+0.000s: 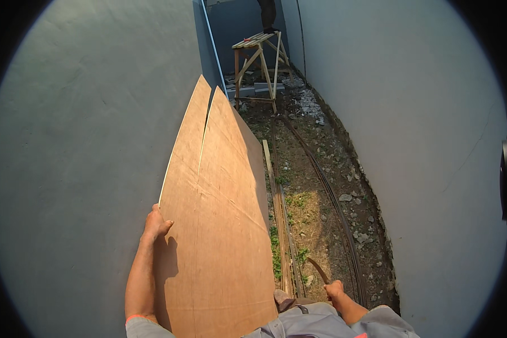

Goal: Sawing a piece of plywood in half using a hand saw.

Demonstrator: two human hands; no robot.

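A large plywood sheet (231, 225) leans upright along the left wall, its far end pointed in view. A long narrow slit (207, 121) splits it from the far edge to about its middle, and faint lines run across its face. My left hand (156, 222) grips the sheet's left edge, fingers behind and thumb on the front. Low on the right, clear of the wood, my right hand (334, 289) is closed round one end of a narrow, curved brown blade (319, 270). Whether it is a saw blade I cannot make out.
Plastered walls rise on the left (84, 141) and right (422, 141) of a narrow passage. Long thin rods (335, 205) and wood strips (281, 242) lie on the rubble-strewn ground. Farther off, a person (268, 16) stands on a wooden trestle (259, 56).
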